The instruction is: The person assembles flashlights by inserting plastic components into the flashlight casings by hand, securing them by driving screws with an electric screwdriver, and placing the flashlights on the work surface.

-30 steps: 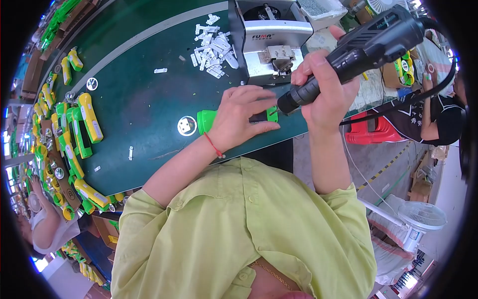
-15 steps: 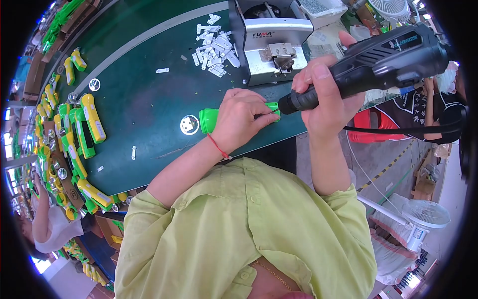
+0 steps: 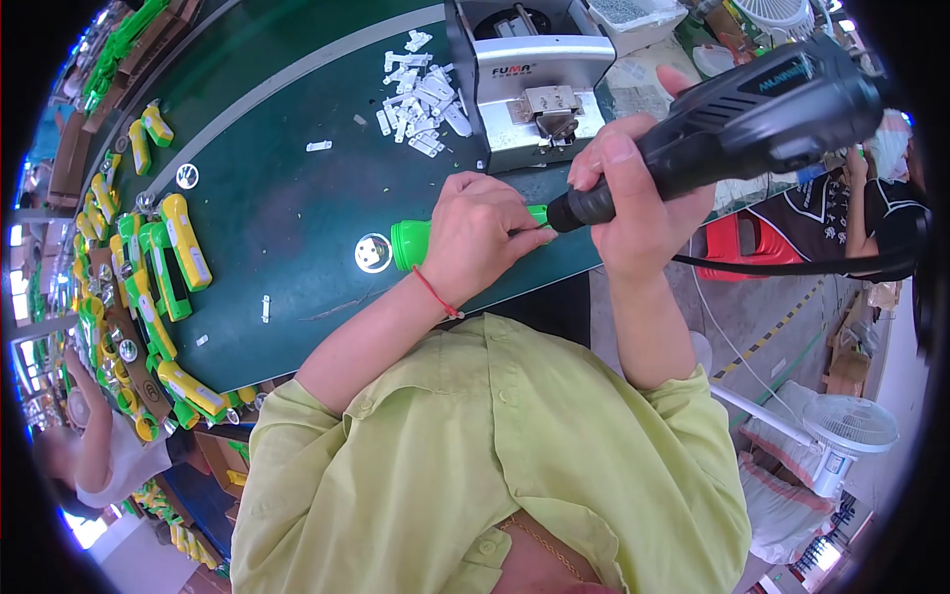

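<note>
My left hand (image 3: 482,233) is closed around a green flashlight body (image 3: 410,245), whose wide end sticks out to the left. Its narrow end shows past my fingertips. In my right hand (image 3: 643,188) is a black electric screwdriver (image 3: 757,114), its nose tilted down to the left and meeting the narrow end of the flashlight. The tip of the bit is too small to make out. A round shiny reflector (image 3: 374,253) lies on the table just left of the wide end.
Small white plastic parts (image 3: 424,104) lie heaped beside a metal FUMA machine (image 3: 534,89). Yellow and green flashlights (image 3: 185,241) crowd the table's left side. A red stool (image 3: 747,245) and a co-worker (image 3: 856,213) are at the right; another person (image 3: 109,445) is at the left.
The screwdriver and my right hand have shifted slightly left and down. My left hand still holds the flashlight body in nearly the same place. The view has moved slightly.
</note>
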A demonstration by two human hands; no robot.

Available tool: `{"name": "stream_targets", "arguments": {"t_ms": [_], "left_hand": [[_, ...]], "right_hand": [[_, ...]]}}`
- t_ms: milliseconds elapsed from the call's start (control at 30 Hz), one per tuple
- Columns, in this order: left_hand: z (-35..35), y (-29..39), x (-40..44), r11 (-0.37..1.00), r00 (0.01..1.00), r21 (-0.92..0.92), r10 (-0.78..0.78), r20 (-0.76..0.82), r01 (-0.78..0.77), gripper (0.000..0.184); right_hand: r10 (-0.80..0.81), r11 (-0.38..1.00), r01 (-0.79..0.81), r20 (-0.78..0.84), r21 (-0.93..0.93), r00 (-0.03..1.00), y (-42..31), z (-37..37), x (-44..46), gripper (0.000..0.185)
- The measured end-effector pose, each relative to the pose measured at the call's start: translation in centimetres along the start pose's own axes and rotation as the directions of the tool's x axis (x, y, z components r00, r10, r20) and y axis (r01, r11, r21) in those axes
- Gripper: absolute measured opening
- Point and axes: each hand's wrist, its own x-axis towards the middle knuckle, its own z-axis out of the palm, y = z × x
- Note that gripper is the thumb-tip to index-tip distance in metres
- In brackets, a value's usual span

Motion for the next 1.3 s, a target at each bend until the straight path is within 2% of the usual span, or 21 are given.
{"name": "stream_targets", "arguments": {"t_ms": [67,133,167,233,300,367,567,667,733,767,833,867,933,967,1000,1067,1100,1133,1233,1267,1300], "left_hand": [[0.2,0.0,0.2,0.998,1.0,0.053,0.016,0.021,-0.017,0.025],[0.4,-0.2,0.5,0.986,0.993,0.166,0.028,-0.114,-0.009,0.039],[0.4,-0.3,0.1,0.986,0.993,0.168,0.026,-0.118,-0.005,0.039],[0.5,-0.6,-1.1,0.98,0.999,0.199,-0.037,0.016,0.033,0.049],[0.7,-0.6,-1.4,0.974,0.997,0.227,-0.033,0.068,0.017,0.05],[0.8,-0.5,-1.2,0.961,0.985,0.26,-0.13,0.113,0.097,0.049],[0.5,-0.4,-1.0,0.959,0.981,0.265,-0.141,0.136,0.101,0.048],[0.8,-0.9,-1.2,0.965,0.989,0.253,-0.094,0.11,0.063,0.048],[0.9,-0.9,-1.3,0.966,0.988,0.252,-0.097,0.121,0.064,0.048],[0.9,-0.9,-1.2,0.966,0.988,0.252,-0.094,0.125,0.06,0.048],[1.1,-1.1,-1.3,0.965,0.99,0.258,-0.077,0.117,0.045,0.048],[1.1,-1.2,-1.3,0.964,0.993,0.265,-0.057,0.105,0.027,0.048],[1.2,-1.1,-1.5,0.963,0.993,0.268,-0.047,0.11,0.016,0.048],[1.1,-1.2,-1.4,0.96,0.993,0.279,-0.035,0.114,0.001,0.047],[1.0,-1.1,-1.6,0.961,0.992,0.277,-0.023,0.121,-0.011,0.047],[0.8,-1.0,-1.4,0.952,0.99,0.303,-0.008,0.144,-0.036,0.047],[0.8,-1.1,-1.4,0.95,0.991,0.308,0.004,0.133,-0.045,0.047],[0.9,-1.0,-1.5,0.949,0.993,0.31,0.016,0.116,-0.051,0.046],[0.9,-0.8,-1.5,0.943,0.99,0.33,0.002,0.139,-0.048,0.045],[1.0,-0.7,-1.5,0.937,0.987,0.346,-0.015,0.161,-0.043,0.045],[1.1,-0.7,-1.6,0.932,0.982,0.36,-0.036,0.185,-0.034,0.046]], "right_hand": [[0.005,1.0,-0.005,-0.014,-0.002,1.0,0.5,-0.3,0.0,0.058],[-0.082,0.991,0.08,-0.015,-0.103,0.997,1.1,-0.5,0.2,0.057],[-0.082,0.992,0.08,-0.01,-0.1,0.997,1.2,-0.6,0.4,0.057],[-0.061,0.988,0.057,-0.019,-0.145,0.998,1.5,-1.0,0.8,0.055],[-0.046,0.988,0.041,-0.029,-0.151,0.999,2.0,-1.0,0.9,0.054],[-0.039,0.987,0.034,-0.028,-0.159,0.999,2.2,-0.9,0.9,0.053],[0.017,0.98,-0.023,-0.032,-0.2,0.999,3.6,-0.6,0.4,0.052],[0.044,0.994,-0.052,-0.085,-0.093,0.995,4.7,-0.6,0.0,0.042],[0.062,0.976,-0.072,-0.057,-0.205,0.996,5.3,-0.7,-0.5,0.046],[0.064,0.976,-0.074,-0.054,-0.204,0.997,5.6,-0.8,-0.6,0.046],[-0.061,0.927,0.063,0.018,-0.37,0.998,6.1,-0.9,-1.1,0.043],[-0.065,0.927,0.068,0.02,-0.369,0.998,6.4,-0.7,-1.2,0.043],[-0.078,0.952,0.034,-0.132,-0.305,0.988,6.9,-0.4,-1.8,0.045],[-0.089,0.952,0.046,-0.13,-0.304,0.987,7.2,-0.4,-2.1,0.045],[-0.148,0.912,0.105,-0.081,-0.396,0.986,6.9,-0.4,-2.8,0.047],[-0.305,0.759,0.343,0.162,-0.554,0.938,5.8,-0.6,-2.5,0.053],[-0.321,0.753,0.358,0.168,-0.552,0.932,5.4,-0.8,-2.3,0.053],[-0.148,0.907,0.18,0.11,-0.381,0.983,5.1,-1.2,-2.1,0.054],[0.125,0.989,-0.125,-0.005,-0.081,0.992,5.2,-1.4,-2.1,0.023],[0.043,0.977,-0.044,-0.013,-0.208,0.999,5.6,-1.4,-2.3,0.021],[-0.115,0.893,0.127,0.055,-0.432,0.992,5.3,-0.9,-2.5,0.019]]}}
